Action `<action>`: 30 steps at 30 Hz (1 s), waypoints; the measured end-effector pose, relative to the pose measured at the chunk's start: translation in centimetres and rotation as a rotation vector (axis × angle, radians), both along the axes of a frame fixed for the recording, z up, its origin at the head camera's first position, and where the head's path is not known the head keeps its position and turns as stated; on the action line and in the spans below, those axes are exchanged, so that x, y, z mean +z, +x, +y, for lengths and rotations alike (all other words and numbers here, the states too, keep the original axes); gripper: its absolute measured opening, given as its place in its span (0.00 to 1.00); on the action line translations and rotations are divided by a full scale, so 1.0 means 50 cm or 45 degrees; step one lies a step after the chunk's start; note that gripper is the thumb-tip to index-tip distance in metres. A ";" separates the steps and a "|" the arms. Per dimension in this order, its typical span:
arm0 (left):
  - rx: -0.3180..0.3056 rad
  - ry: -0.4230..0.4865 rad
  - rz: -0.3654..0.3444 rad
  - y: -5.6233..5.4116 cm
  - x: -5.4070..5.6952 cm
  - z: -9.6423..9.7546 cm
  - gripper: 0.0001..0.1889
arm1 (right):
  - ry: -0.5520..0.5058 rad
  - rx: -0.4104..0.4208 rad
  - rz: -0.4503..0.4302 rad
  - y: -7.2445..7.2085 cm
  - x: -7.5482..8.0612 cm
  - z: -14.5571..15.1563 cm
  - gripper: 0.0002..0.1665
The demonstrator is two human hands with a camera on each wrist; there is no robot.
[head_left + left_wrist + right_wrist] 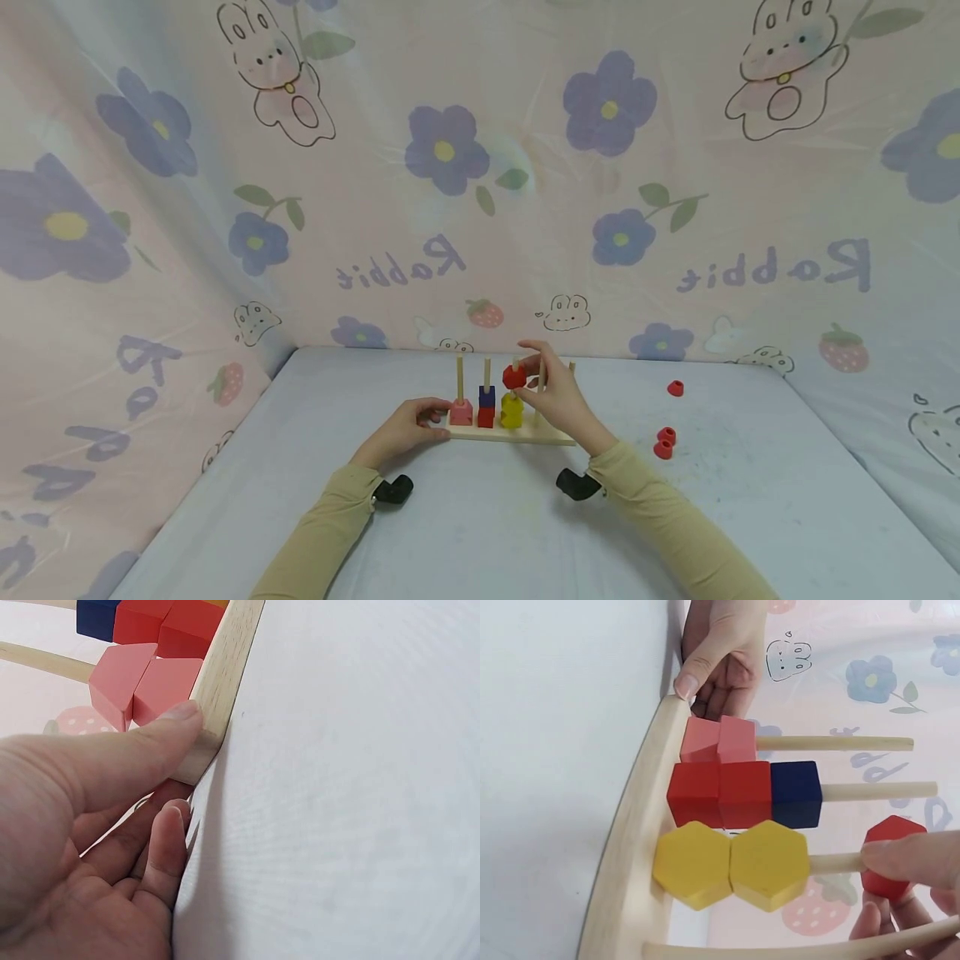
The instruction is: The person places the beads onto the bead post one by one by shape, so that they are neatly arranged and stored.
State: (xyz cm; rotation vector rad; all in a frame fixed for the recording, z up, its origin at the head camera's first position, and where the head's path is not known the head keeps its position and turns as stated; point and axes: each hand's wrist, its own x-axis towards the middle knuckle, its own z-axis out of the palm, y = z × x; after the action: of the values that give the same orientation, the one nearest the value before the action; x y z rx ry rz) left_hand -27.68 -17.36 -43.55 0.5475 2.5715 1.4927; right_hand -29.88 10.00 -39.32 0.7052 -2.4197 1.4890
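A wooden base (pixel 510 435) with several upright pegs stands on the table. My left hand (pixel 408 425) grips its left end, thumb (pixel 176 724) on the edge and other fingers behind. My right hand (pixel 558 396) pinches a red hexagonal block (pixel 892 859) at the top of the third peg, above two yellow hexagonal blocks (pixel 769 862). Whether the peg has entered its hole is hidden by the thumb. Pink blocks (pixel 736 739) sit on the first peg. The second peg carries two red square blocks (pixel 744 795) under a dark blue block (pixel 796 794).
Right of the base, a small red block (pixel 676 388) lies on the white table cover (pixel 480 517), with two more red blocks (pixel 663 450) nearer. The fourth peg (pixel 780 951) and another stand beside my right hand. A patterned curtain (pixel 517 250) rises behind the table.
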 end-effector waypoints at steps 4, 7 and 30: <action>0.008 -0.016 0.005 -0.024 -0.030 -0.007 0.23 | -0.043 -0.004 0.001 -0.002 -0.012 0.001 0.44; 0.016 -0.040 -0.002 -0.047 -0.059 -0.014 0.24 | -0.055 -0.016 -0.013 -0.002 -0.022 0.001 0.45; 0.011 -0.031 -0.006 -0.060 -0.070 -0.019 0.25 | -0.085 0.024 -0.123 0.042 -0.053 0.030 0.35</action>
State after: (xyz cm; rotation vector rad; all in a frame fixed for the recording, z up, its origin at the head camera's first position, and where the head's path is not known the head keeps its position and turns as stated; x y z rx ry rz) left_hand -30.69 -18.30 -47.05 0.5302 2.5883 1.4611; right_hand -27.79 11.52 -41.99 0.6586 -2.4264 1.6391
